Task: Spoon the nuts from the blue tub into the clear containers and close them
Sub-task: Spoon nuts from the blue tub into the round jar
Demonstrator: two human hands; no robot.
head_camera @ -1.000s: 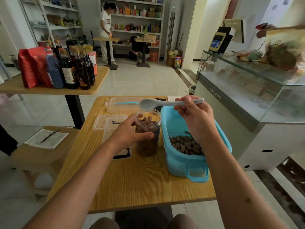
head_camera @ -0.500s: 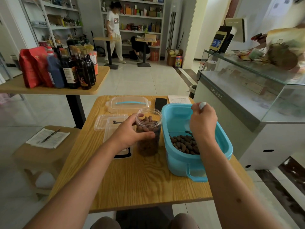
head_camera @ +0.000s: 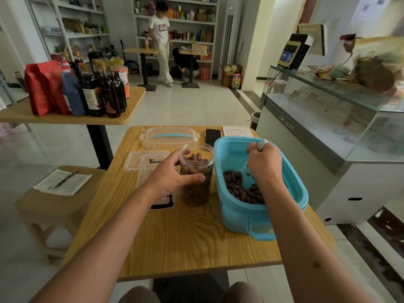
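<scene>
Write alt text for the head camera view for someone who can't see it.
A person's left hand grips a clear jar nearly full of brown nuts, while the right hand dips a white spoon into nuts in a blue tub beside it on a wooden table. Clear lids and a phone lie behind.

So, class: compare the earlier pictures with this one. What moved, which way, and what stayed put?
The right hand carried the white spoon from above the clear jar rightward and down into the blue tub, and its bowl now sits among the nuts. The grip on the spoon never changed. The left hand kept holding the jar, which stayed in place, as did the tub.
</scene>
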